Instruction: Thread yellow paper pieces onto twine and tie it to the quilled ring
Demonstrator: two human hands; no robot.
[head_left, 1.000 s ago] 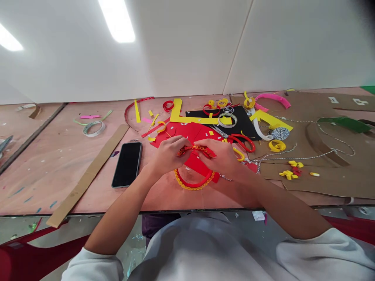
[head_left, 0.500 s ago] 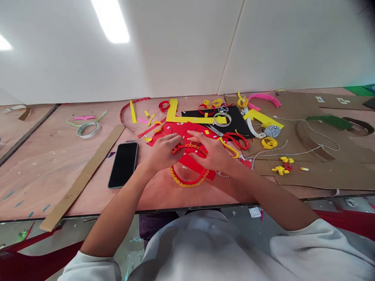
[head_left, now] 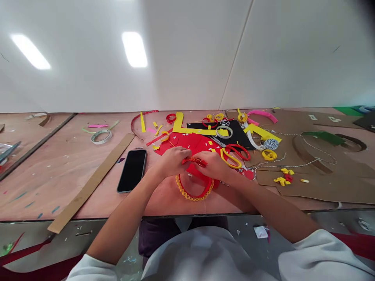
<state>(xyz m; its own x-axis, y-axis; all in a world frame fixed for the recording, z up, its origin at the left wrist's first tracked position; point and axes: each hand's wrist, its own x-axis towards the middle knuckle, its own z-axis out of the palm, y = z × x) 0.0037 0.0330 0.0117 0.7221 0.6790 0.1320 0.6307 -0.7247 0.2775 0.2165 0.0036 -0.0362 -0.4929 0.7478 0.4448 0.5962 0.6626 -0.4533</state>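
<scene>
While our left hand (head_left: 175, 160) pinches the far side of the red and yellow ring (head_left: 193, 198), our right hand (head_left: 216, 166) grips it just beside. We have the ring near the table's (head_left: 164, 205) front edge, partly over red paper (head_left: 190, 141), right of a phone (head_left: 132, 171).

ring (head_left: 195, 198) near front edge of table (head_left: 164, 207); left hand (head_left: 175, 160) and right hand (head_left: 216, 166) at its far side. phone (head_left: 132, 171) to the left, cardboard strip (head_left: 90, 186) left of that, near end past the edge. scissors (head_left: 219, 143) behind-right of hands. far right: paper bits (head_left: 281, 181) on cardboard sheet (head_left: 322, 192). wall (head_left: 187, 70) behind table.
</scene>
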